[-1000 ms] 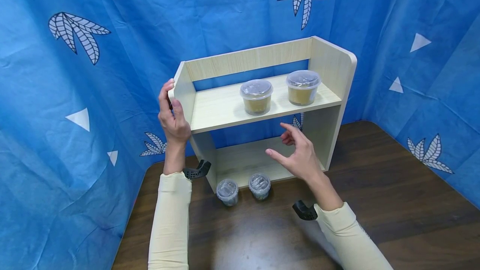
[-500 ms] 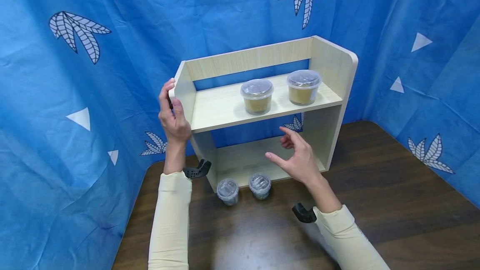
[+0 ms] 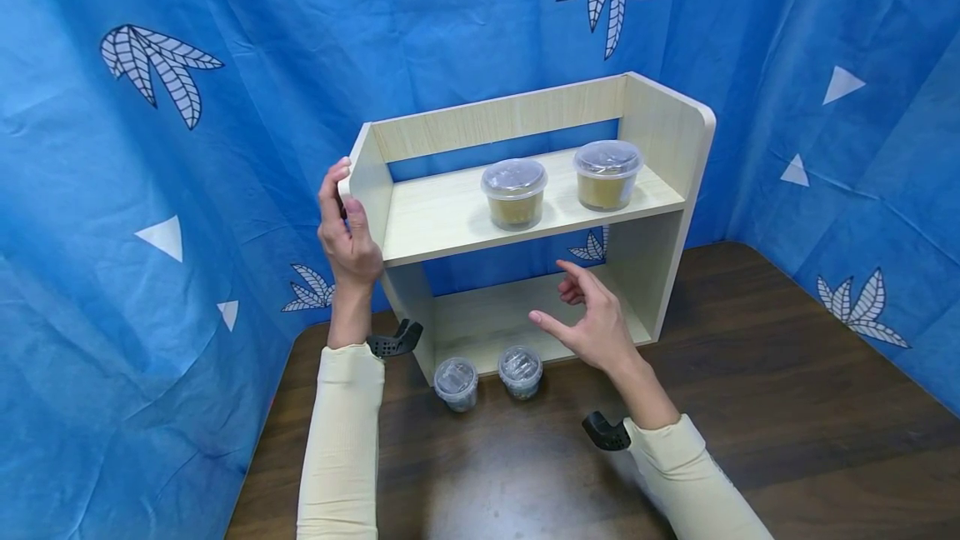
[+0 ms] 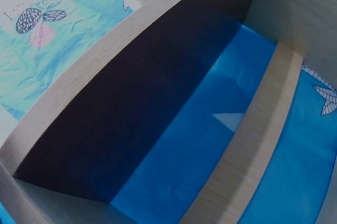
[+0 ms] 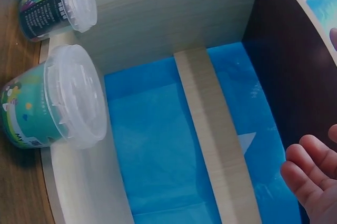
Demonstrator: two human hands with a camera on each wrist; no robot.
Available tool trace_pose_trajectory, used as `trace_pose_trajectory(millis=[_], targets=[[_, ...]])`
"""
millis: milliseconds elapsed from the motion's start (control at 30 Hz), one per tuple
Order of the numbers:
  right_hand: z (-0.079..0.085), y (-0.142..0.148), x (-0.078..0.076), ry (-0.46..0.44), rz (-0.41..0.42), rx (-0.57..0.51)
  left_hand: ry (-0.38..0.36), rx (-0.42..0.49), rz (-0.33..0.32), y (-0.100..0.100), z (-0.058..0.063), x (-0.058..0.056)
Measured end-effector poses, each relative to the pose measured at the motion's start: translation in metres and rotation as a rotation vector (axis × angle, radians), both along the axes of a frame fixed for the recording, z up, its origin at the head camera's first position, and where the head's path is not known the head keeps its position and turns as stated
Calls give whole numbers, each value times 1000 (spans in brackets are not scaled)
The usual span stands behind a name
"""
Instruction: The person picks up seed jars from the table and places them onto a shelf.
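Observation:
A pale wooden two-tier shelf (image 3: 442,211) stands on the table. In the head view my left hand (image 3: 348,240) grips the front edge of its left side panel, fingers on the outside and thumb in front. My right hand (image 3: 588,315) hovers before the lower opening, thumb and index finger spread apart, holding nothing. On the upper board sit two lidded plastic tubs with tan lower parts, a left tub (image 3: 513,205) and a right tub (image 3: 607,186). Two clear-lidded tubs stand at the shelf's foot, a left one (image 3: 456,384) and a right one (image 3: 521,372). The right wrist view shows printed green sides on a tub (image 5: 31,105).
The dark wooden table (image 3: 757,407) extends to the right and in front of the shelf. A blue patterned curtain (image 3: 480,23) hangs behind and on both sides. The upper board (image 4: 73,134) overhangs the lower compartment, seen from below in the left wrist view.
My right hand has drifted slightly down and toward me, still with its fingers spread. My left hand, the shelf and the tubs have stayed put.

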State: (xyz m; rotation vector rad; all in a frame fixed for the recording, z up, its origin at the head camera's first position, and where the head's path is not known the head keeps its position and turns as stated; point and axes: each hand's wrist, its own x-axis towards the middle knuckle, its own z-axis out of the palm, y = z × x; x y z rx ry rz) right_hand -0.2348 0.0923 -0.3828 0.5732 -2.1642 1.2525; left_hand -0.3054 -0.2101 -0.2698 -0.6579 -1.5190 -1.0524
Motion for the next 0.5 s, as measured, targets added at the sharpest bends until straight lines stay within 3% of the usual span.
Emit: trace_pose_trajectory(millis=[500], targets=[[-15,-4,1,-71,5,8,5,-1,-13,0,1,0]])
